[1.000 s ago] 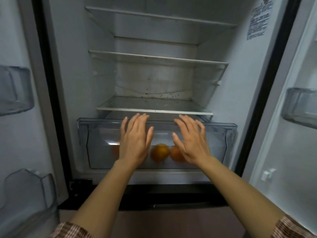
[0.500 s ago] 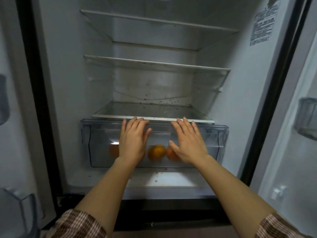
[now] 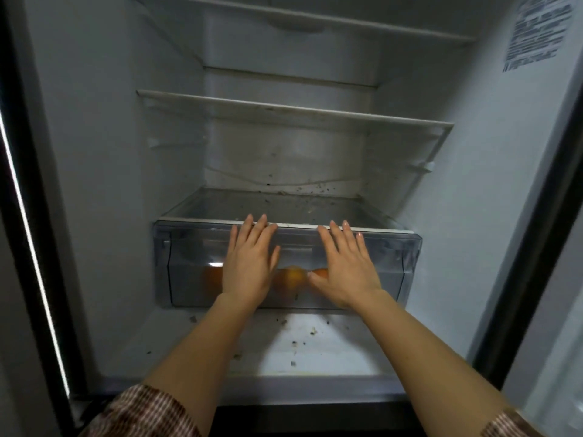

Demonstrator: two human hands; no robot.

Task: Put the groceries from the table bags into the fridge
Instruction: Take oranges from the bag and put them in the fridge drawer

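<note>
Clear crisper drawer (image 3: 394,263) pushed in under bottom shelf, oranges (image 3: 291,277) blurred behind front. Left hand (image 3: 247,266), right hand (image 3: 347,269) flat on drawer front, fingers straight, gripping nothing.

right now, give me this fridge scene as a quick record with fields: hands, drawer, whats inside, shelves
left hand: open, flat against the front of the clear plastic fridge drawer, fingertips at its top edge
right hand: open, flat on the same front, beside the left
drawer: low in the fridge, front about level with the glass shelf above it
contents: three orange round fruits seen through the front, partly behind the hands
shelves: glass shelf speckled with dark bits; white-edged shelf higher up
white fridge floor: scattered crumbs
</note>
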